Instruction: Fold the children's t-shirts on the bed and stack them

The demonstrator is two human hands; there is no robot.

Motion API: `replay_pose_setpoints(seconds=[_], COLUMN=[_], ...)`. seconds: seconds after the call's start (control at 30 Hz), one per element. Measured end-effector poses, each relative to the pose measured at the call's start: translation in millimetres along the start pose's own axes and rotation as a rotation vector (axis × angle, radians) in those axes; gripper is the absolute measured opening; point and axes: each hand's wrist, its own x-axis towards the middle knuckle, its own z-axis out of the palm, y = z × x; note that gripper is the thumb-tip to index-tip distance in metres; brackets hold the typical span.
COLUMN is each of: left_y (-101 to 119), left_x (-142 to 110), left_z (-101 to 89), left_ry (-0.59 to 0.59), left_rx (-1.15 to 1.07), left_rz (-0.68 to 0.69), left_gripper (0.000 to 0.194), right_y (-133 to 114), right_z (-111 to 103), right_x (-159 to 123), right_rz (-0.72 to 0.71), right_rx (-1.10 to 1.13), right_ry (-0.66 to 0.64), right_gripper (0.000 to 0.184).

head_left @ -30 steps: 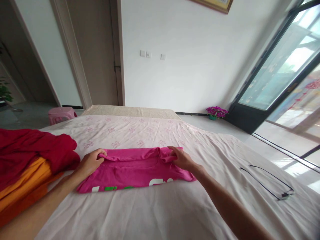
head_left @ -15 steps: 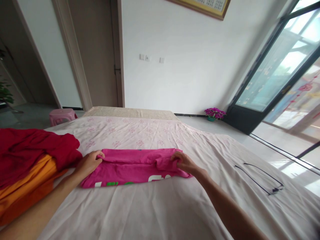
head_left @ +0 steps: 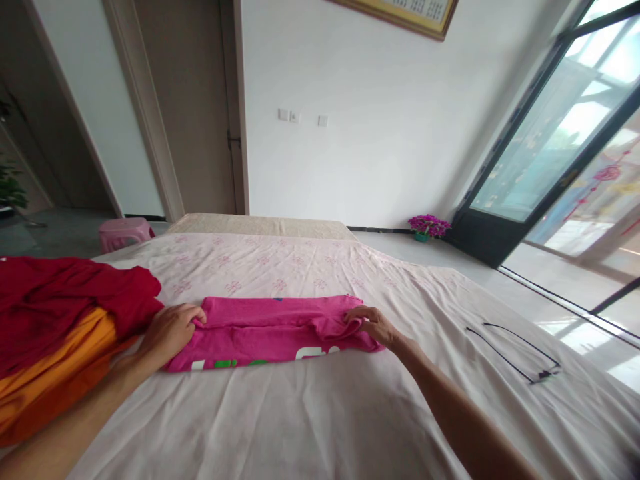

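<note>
A bright pink garment (head_left: 270,327) with white and green printing lies folded into a wide, low strip on the bed; its exact kind is hard to tell. At its left end, my left hand (head_left: 173,330) pinches the folded layer between thumb and fingers. My right hand (head_left: 373,325) grips the opposite end, where the cloth bunches a little under the fingers. Part of the print is tucked beneath the folded-over layer.
Red clothing (head_left: 80,293) and orange cloth (head_left: 65,357) are heaped left of my left arm. Eyeglasses (head_left: 543,375) rest on the pale bedsheet (head_left: 280,427) at the right. Beyond the bed stand a pink stool (head_left: 127,230) and purple flowers (head_left: 429,225).
Both hands keep their hold on the pink garment's ends. The right hand's fingers have shifted slightly right and the garment's near edge has crept a little away from me.
</note>
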Motion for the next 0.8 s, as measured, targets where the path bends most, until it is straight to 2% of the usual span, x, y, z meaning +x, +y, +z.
replay_pose_setpoints(seconds=[0.07,0.17,0.27,0.37,0.43,0.53,0.6,0.67,0.73,0.8], left_y=[10,32,49,50,43,33,28,26,24,24], left_x=[-2,-4,-5,-5,-4,0,2,4,3,1], left_z=[-5.5,-10.6,-8.0,-2.1,1.2,4.8,6.6,7.2,5.2,-0.3], left_ry=[0.039,0.116,0.097,0.026,-0.007,-0.020,-0.014,-0.008,-0.031,-0.060], left_rx=[0.053,0.086,0.088,0.080,0.045,-0.039,-0.087,-0.115,-0.120,-0.101], left_rz=[0.049,0.170,0.247,0.204,0.176,0.123,0.032,-0.061,-0.094,-0.104], left_gripper=[0.031,0.033,0.039,0.039,0.033,0.027,0.027,0.028,0.029,0.032], right_y=[5,3,-9,-32,-50,-69,-72,-68,-61,-53], right_z=[0,1,2,10,22,47,63,72,73,66], right_x=[-1,1,3,4,4,6,10,14,17,19], right_rz=[-0.064,-0.050,-0.038,-0.026,-0.028,-0.111,-0.137,-0.115,-0.106,-0.112], right_rx=[-0.100,-0.201,-0.266,-0.297,-0.336,-0.488,-0.575,-0.578,-0.503,-0.398], right_ry=[0.016,0.126,0.222,0.223,0.156,0.051,0.025,0.055,0.097,0.037], right_gripper=[0.030,0.036,0.037,0.034,0.028,0.022,0.021,0.019,0.024,0.022])
